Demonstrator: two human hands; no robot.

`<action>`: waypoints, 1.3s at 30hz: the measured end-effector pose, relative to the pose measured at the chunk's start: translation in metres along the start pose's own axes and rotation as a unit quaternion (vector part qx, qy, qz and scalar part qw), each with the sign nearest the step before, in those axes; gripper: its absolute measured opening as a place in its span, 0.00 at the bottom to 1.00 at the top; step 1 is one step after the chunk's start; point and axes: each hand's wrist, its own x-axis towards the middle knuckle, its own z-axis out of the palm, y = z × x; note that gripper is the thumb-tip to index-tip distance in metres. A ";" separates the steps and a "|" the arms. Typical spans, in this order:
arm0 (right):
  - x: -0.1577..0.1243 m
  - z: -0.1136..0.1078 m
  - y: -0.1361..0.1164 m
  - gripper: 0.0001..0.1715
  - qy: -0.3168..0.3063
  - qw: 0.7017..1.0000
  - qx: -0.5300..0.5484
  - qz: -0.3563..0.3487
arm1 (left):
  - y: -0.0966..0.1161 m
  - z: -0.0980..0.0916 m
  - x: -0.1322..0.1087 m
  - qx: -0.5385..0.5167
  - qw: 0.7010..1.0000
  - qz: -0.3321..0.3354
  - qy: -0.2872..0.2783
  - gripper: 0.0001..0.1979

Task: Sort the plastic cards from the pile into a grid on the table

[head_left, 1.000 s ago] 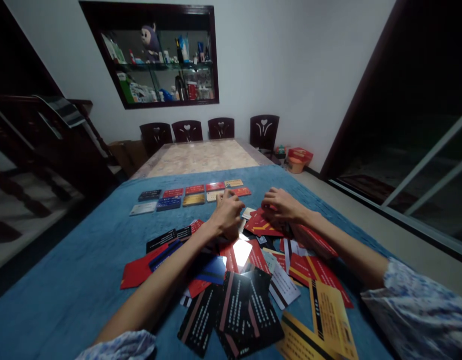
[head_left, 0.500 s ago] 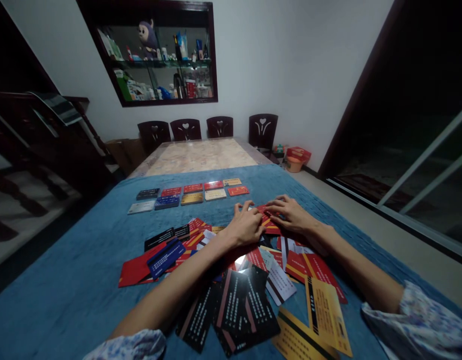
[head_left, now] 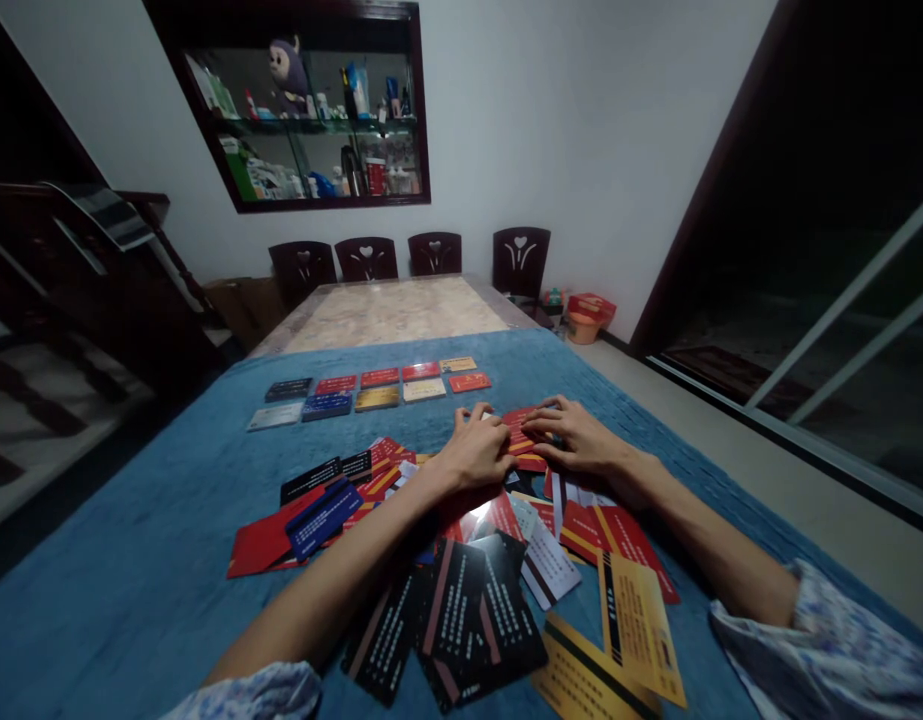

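Two or more red cards (head_left: pixel 519 428), overlapping, lie between my two hands beyond the loose pile. My left hand (head_left: pixel 476 450) is curled at their left edge, thumb at the near side; its fingertips are partly hidden. From the right, my right hand (head_left: pixel 577 438) reaches bent fingers over the same cards, its thumb near the lower edge. Below my hands spread black cards (head_left: pixel 476 620), gold cards (head_left: pixel 641 625), a white card (head_left: pixel 551 565) and more red cards (head_left: pixel 630 540). To the left of my left forearm, a blue card (head_left: pixel 322 517) rests on a red one (head_left: pixel 255 540).
Two rows of neat card stacks stand farther back, including a blue stack (head_left: pixel 327 405), a gold stack (head_left: pixel 377 398) and a black stack (head_left: pixel 288 389). A blue cloth (head_left: pixel 168 500) covers the near table. Dark chairs (head_left: pixel 521 260) stand at the far end.
The whole view has shifted slightly, moving the scene a little left. Both hands stay at the red cards, with small finger shifts.
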 end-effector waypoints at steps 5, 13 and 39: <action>0.001 0.000 -0.002 0.20 0.002 1.000 0.006 -0.010 | -0.004 0.001 0.001 0.003 1.000 0.006 0.000 0.07; 0.001 0.000 -0.005 0.21 -0.005 1.000 -0.005 -0.029 | -0.015 -0.001 0.003 -0.020 1.000 0.011 -0.016 0.09; -0.005 0.008 0.000 0.11 0.143 0.988 0.044 -0.045 | -0.040 -0.015 0.007 -0.064 0.993 0.061 0.079 0.09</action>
